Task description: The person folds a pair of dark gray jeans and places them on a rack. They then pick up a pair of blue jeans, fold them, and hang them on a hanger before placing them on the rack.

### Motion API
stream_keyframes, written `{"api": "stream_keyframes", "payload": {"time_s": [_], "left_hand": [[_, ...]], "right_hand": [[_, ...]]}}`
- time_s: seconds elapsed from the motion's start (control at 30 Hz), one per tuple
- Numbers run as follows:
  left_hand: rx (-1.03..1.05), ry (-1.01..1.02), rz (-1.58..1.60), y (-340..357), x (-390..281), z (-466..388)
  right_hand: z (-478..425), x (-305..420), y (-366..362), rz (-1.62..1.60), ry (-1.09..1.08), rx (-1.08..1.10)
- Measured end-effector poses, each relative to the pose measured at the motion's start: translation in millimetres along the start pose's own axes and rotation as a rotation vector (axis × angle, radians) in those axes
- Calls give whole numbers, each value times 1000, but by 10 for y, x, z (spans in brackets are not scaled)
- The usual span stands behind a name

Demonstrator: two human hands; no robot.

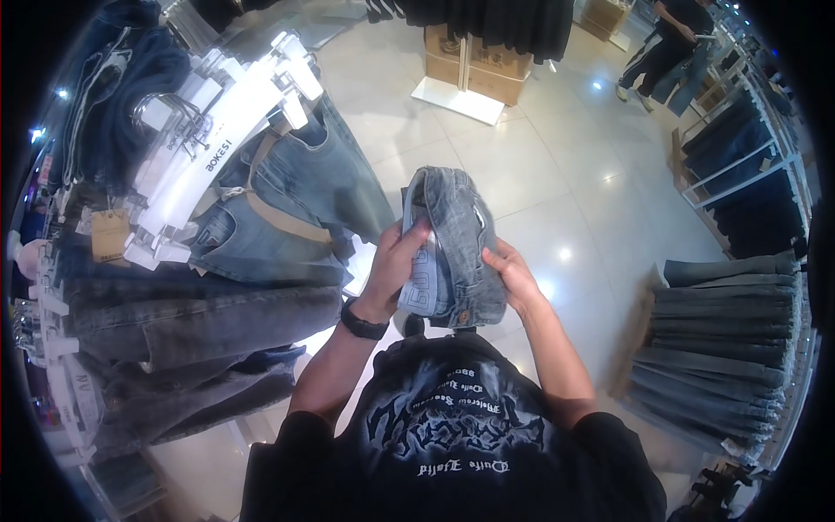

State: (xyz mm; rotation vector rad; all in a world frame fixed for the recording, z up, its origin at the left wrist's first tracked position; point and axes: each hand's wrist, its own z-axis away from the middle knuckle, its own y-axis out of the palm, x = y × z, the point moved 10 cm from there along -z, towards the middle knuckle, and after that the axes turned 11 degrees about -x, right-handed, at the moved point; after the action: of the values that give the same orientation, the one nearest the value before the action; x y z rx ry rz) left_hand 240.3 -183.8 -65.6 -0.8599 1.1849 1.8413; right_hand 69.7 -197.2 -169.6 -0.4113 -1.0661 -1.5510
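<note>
A pair of grey denim jeans (460, 228) is held up in front of my chest, its waistband end facing me and a copper-coloured button (464, 317) at the lower edge. My left hand (401, 251) grips the waistband's left side, thumb inside against the light lining, which bears large lettering. On the other side, my right hand (512, 271) pinches the denim with thumb and fingers. A black band (364, 320) circles my left wrist. The legs of the jeans are mostly hidden below the waistband.
At my left, white clip hangers (215, 156) carry blue jeans (293, 189), with dark grey jeans (209, 326) lower down. More jeans (717, 326) hang on a rack at right. Ahead stands a cardboard box (479, 62) behind a white stand base (456, 99). Another person (672, 46) stands far right.
</note>
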Motion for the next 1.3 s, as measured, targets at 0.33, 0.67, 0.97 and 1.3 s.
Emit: {"api": "stream_keyframes", "payload": {"time_s": [0.33,0.67,0.97,1.3], "left_hand": [[-102,-6,166,105,176,-35],[-92,-28,-8,42,162,104],[95,63,-153,151,96,226],[-487,-63,137,-964,153,230]], "right_hand": [[849,685,525,535,-631,36],[891,772,510,601,-642,90],[656,1424,1056,910,-911,219],[711,1598,628,437,-936,69]]}}
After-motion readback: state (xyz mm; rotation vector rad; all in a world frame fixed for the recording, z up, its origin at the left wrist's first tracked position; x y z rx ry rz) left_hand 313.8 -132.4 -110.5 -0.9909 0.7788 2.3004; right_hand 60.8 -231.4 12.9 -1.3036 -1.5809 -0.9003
